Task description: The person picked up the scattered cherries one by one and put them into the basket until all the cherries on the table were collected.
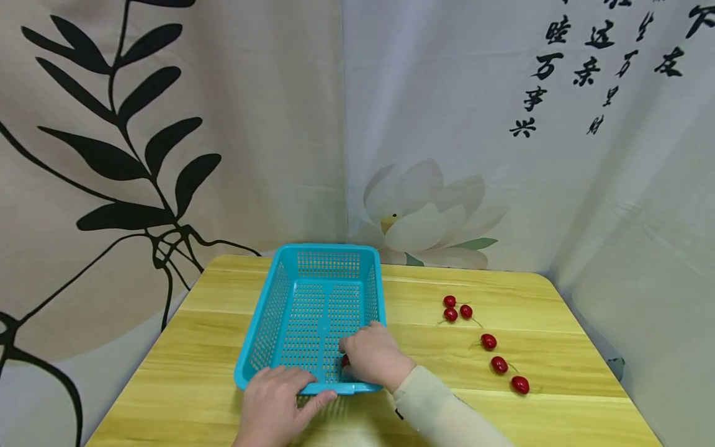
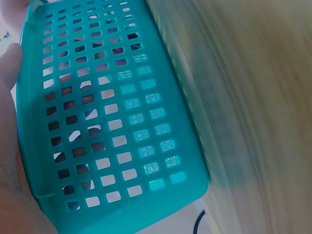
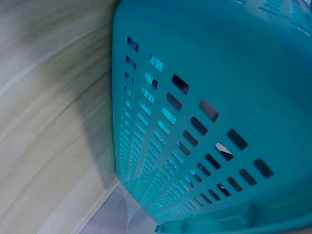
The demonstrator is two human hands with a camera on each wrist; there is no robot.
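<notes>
Both hands are at the near end of a turquoise plastic basket (image 1: pixel 313 310) on the wooden desk (image 1: pixel 195 347). The left hand (image 1: pixel 276 403) lies over the basket's near rim, fingers laid fairly straight along the edge and thumb beneath it, steadying rather than clenching; in the left wrist view its palm (image 2: pixel 9 146) sits flat against the perforated wall. The right hand (image 1: pixel 371 357), coming out of a cream sleeve (image 1: pixel 441 410), reaches over the near right corner into the basket with its fingers curled down around a small red cherry (image 1: pixel 345 361), of which only a sliver shows between fingers and basket floor. The right wrist view shows only the basket's slotted side (image 3: pixel 204 122) and the wood grain beside it, both blurred.

The basket stands upright, long side running away from the person, left of the desk's middle, with nothing else showing inside it.

To its right, well apart from it, six more cherries lie loose on the desk: three close together (image 1: pixel 457 308) further back, then three strung out toward the near right edge (image 1: pixel 499 364), some with thin stems.

Behind the desk hang printed cloths: black leaves on beige to the left, a pale lotus flower (image 1: pixel 424 217) in the middle, and columns of black brush-written Chinese characters (image 1: pixel 592 56) at upper right, among which 万 and 亲 can be made out; the rest is too loose to read.
</notes>
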